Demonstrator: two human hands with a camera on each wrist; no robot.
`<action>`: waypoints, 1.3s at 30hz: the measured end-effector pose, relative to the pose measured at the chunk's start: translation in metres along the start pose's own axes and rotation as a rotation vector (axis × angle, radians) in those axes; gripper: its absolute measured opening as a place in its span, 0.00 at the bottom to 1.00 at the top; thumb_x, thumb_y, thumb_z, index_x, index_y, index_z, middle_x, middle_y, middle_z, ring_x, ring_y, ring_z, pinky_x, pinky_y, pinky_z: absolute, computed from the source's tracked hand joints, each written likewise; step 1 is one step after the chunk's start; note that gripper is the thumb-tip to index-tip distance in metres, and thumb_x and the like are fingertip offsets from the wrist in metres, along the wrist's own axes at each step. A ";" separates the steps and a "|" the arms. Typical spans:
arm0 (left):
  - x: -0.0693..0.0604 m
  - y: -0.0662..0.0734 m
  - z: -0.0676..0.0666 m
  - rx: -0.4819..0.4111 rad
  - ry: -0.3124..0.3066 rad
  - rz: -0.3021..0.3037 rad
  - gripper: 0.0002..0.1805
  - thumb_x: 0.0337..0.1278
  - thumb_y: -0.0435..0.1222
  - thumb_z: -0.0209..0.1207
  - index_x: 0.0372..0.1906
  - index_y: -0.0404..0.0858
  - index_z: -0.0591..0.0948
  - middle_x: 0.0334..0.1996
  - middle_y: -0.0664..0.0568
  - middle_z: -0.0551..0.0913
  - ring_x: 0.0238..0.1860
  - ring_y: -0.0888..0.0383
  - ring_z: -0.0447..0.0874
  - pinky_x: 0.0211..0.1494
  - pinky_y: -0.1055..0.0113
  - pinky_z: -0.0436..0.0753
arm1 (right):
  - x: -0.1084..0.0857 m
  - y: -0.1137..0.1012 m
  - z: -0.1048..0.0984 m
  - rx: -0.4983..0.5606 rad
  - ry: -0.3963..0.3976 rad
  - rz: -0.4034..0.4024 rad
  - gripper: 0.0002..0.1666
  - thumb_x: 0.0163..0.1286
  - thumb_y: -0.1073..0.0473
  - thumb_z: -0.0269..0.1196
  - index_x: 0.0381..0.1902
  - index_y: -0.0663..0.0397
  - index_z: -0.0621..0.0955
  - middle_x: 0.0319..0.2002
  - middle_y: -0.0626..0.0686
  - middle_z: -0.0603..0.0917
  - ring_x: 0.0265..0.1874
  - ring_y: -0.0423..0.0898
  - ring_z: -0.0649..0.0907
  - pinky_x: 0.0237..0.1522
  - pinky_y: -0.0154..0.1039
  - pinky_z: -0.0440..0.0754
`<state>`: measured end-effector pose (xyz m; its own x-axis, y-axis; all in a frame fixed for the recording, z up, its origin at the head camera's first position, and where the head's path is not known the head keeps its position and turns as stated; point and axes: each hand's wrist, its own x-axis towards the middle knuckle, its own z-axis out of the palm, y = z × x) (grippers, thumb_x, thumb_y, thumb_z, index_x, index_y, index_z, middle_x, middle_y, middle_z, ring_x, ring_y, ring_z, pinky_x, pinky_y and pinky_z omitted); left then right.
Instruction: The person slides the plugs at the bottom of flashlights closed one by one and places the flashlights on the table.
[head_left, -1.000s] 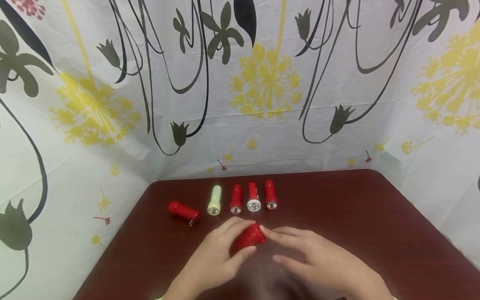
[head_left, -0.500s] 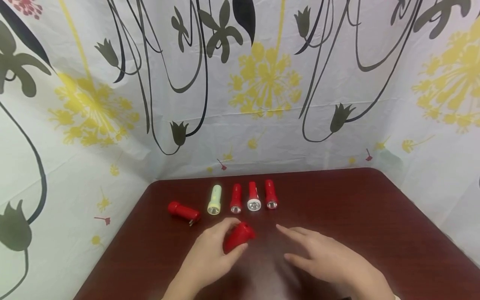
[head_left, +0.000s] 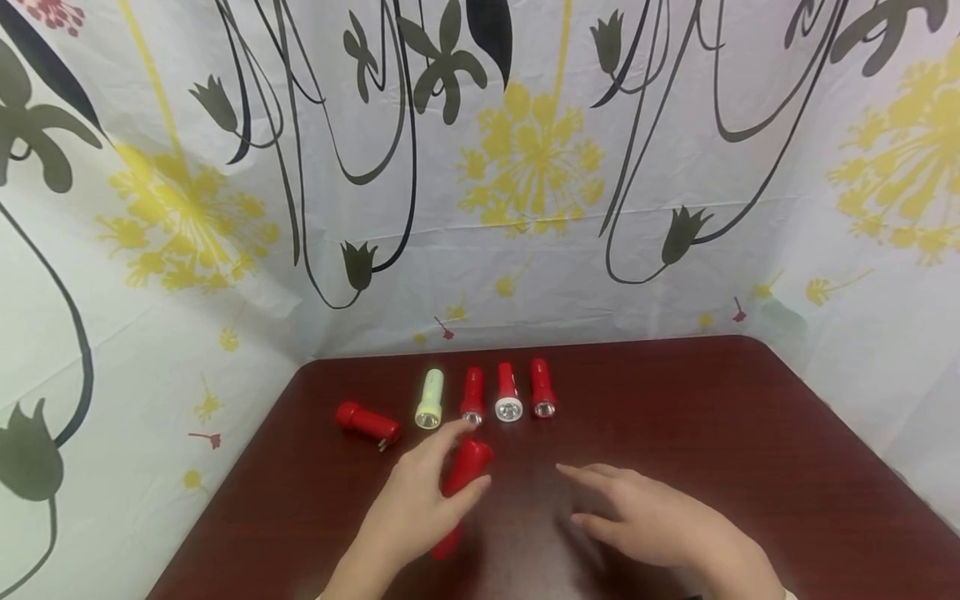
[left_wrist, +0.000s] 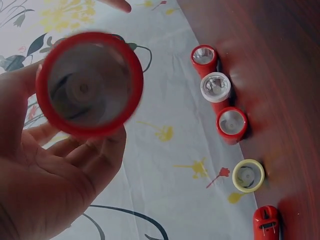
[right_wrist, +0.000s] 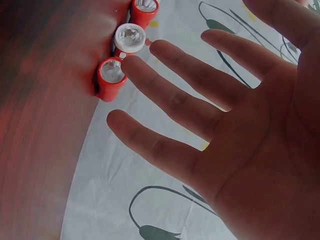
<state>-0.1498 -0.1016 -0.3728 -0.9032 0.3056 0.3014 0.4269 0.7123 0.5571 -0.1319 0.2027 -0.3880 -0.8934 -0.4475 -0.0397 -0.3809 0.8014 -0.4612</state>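
In the head view, my left hand (head_left: 412,504) grips a red flashlight (head_left: 467,467) above the near part of the table. It is held at a slant, its narrower end towards me. From the left wrist, the round lens of that flashlight (left_wrist: 90,85) faces the camera inside a red rim, with fingers curled behind it. My right hand (head_left: 648,517) hovers to the right, apart from the flashlight and holding nothing. Its fingers look straight and spread in the right wrist view, where the palm (right_wrist: 260,135) shows.
Behind the hands stand a pale green flashlight (head_left: 431,398), a red one (head_left: 472,392), a red one with a white head (head_left: 507,396) and another red one (head_left: 542,387). Another red flashlight (head_left: 367,422) with metal prongs lies at left. A patterned cloth (head_left: 487,283) surrounds the dark red table (head_left: 712,417).
My left hand has drawn left with the flashlight, away from my right fingertips, and turned it so its length shows. My right hand has moved off to the right.
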 end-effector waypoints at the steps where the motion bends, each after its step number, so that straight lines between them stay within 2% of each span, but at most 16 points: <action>1: 0.001 -0.001 0.001 0.001 0.011 0.009 0.33 0.60 0.46 0.75 0.69 0.53 0.77 0.57 0.58 0.87 0.54 0.61 0.86 0.55 0.61 0.91 | 0.001 0.000 0.001 0.001 -0.006 -0.005 0.37 0.72 0.37 0.68 0.76 0.35 0.75 0.69 0.45 0.82 0.67 0.50 0.82 0.66 0.61 0.82; 5: 0.007 -0.001 0.002 -0.004 0.014 0.013 0.32 0.59 0.48 0.75 0.68 0.55 0.79 0.57 0.57 0.86 0.54 0.59 0.85 0.50 0.61 0.92 | 0.002 0.000 0.004 0.018 -0.034 -0.004 0.37 0.72 0.38 0.68 0.75 0.38 0.77 0.68 0.46 0.83 0.66 0.49 0.82 0.65 0.61 0.82; 9: 0.014 0.002 0.003 -0.052 -0.012 -0.047 0.31 0.59 0.51 0.74 0.67 0.56 0.78 0.57 0.57 0.85 0.53 0.58 0.84 0.47 0.61 0.92 | 0.004 0.000 0.007 0.022 -0.060 -0.012 0.36 0.73 0.39 0.68 0.75 0.40 0.77 0.67 0.46 0.83 0.66 0.49 0.83 0.64 0.60 0.83; 13: 0.017 0.002 0.003 -0.143 -0.020 -0.107 0.30 0.61 0.51 0.73 0.67 0.57 0.77 0.55 0.56 0.86 0.50 0.57 0.85 0.48 0.60 0.92 | 0.003 0.000 0.009 0.016 -0.070 -0.027 0.36 0.74 0.38 0.67 0.75 0.40 0.77 0.68 0.45 0.83 0.67 0.49 0.82 0.64 0.59 0.83; 17: 0.018 0.001 0.005 -0.215 -0.011 -0.129 0.26 0.66 0.49 0.70 0.66 0.58 0.77 0.52 0.53 0.87 0.47 0.57 0.86 0.46 0.59 0.92 | 0.003 0.000 0.009 0.021 -0.079 -0.024 0.35 0.73 0.38 0.67 0.74 0.40 0.78 0.68 0.45 0.83 0.67 0.49 0.82 0.65 0.59 0.83; 22: 0.018 0.001 0.005 -0.232 0.001 -0.154 0.22 0.68 0.50 0.67 0.64 0.59 0.78 0.54 0.54 0.86 0.48 0.56 0.85 0.46 0.58 0.93 | 0.004 -0.001 0.009 0.044 -0.110 -0.005 0.35 0.73 0.38 0.67 0.74 0.40 0.78 0.68 0.47 0.83 0.67 0.51 0.82 0.65 0.60 0.83; 27: 0.021 0.002 0.004 -0.258 -0.054 -0.169 0.24 0.69 0.50 0.67 0.66 0.55 0.75 0.55 0.52 0.84 0.49 0.55 0.85 0.49 0.55 0.93 | 0.005 -0.001 0.010 0.041 -0.131 -0.005 0.36 0.73 0.37 0.66 0.74 0.40 0.78 0.68 0.47 0.83 0.68 0.51 0.82 0.65 0.60 0.82; 32: 0.020 0.001 0.004 -0.303 -0.123 -0.205 0.33 0.63 0.41 0.71 0.69 0.52 0.70 0.62 0.48 0.78 0.58 0.48 0.81 0.49 0.50 0.93 | 0.007 -0.002 0.010 0.062 -0.162 0.021 0.35 0.73 0.37 0.67 0.74 0.40 0.79 0.67 0.48 0.83 0.67 0.51 0.82 0.66 0.62 0.82; 35: 0.019 0.001 0.005 -0.311 -0.141 -0.203 0.37 0.59 0.37 0.71 0.71 0.50 0.68 0.65 0.46 0.76 0.60 0.47 0.79 0.49 0.50 0.93 | 0.007 -0.002 0.009 0.064 -0.167 0.020 0.35 0.73 0.38 0.67 0.73 0.40 0.79 0.67 0.48 0.83 0.67 0.51 0.82 0.65 0.61 0.82; 39: 0.019 0.000 0.006 -0.315 -0.147 -0.185 0.38 0.60 0.36 0.70 0.73 0.48 0.66 0.65 0.43 0.75 0.61 0.46 0.79 0.50 0.49 0.92 | 0.007 -0.002 0.008 0.035 -0.140 -0.010 0.35 0.73 0.38 0.67 0.74 0.40 0.79 0.67 0.47 0.83 0.66 0.49 0.83 0.64 0.59 0.83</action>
<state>-0.1670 -0.0924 -0.3718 -0.9532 0.2937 0.0718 0.2280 0.5421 0.8088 -0.1350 0.1946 -0.3947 -0.8469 -0.5081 -0.1569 -0.3788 0.7835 -0.4926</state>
